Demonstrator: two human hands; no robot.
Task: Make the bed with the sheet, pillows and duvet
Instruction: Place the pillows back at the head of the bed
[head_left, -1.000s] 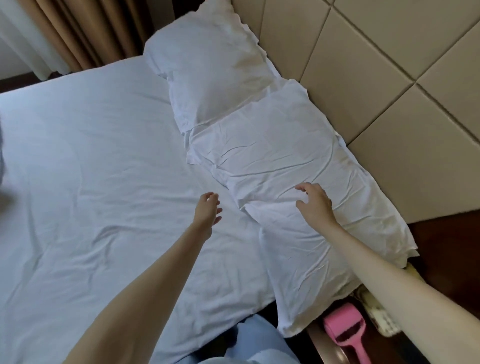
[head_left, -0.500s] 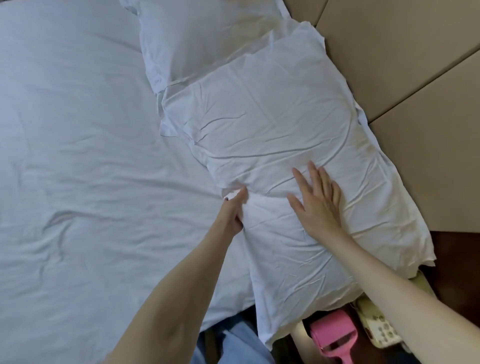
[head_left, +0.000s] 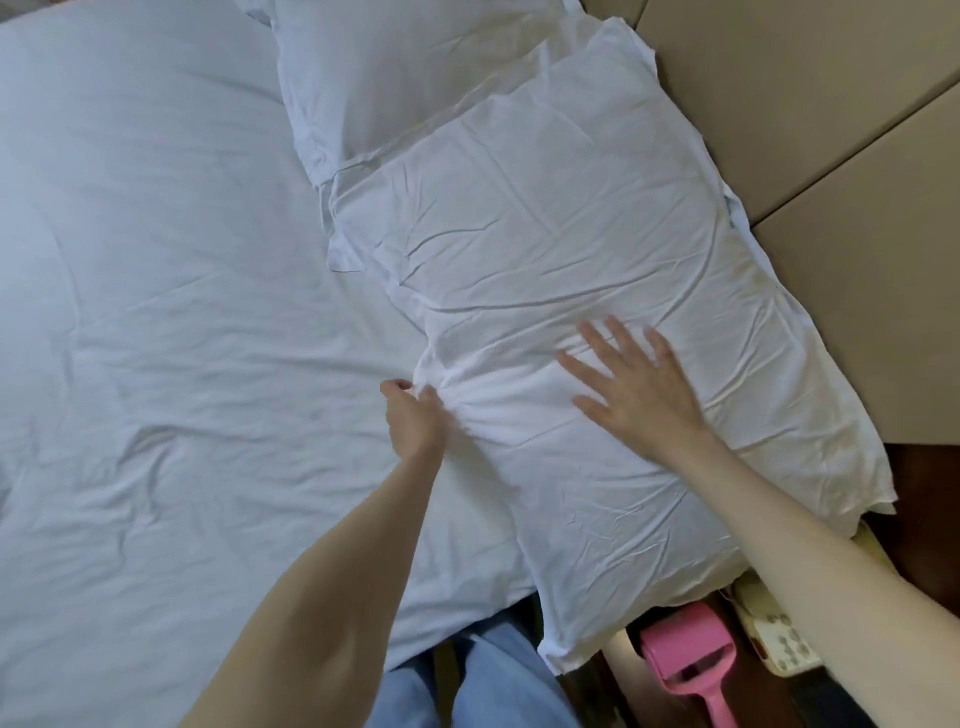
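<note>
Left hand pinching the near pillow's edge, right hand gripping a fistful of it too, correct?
Not quite. In the head view the right hand lies flat with spread fingers on the near pillow; only the left hand pinches its edge.

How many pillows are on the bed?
2: the near pillow lies under both hands beside the headboard; the far pillow lies beyond it, partly cut off. Others may be out of view.

Both bare forearms extended forward from the lower edge of the view.

The left hand (head_left: 413, 423) is curled, its fingers and thumb pinching a bunch of white fabric at the near pillow's (head_left: 571, 234) edge. The right hand (head_left: 636, 392) lies flat, palm down, fingers straight and spread, pressing on the same pillow, just beside the left.
</note>
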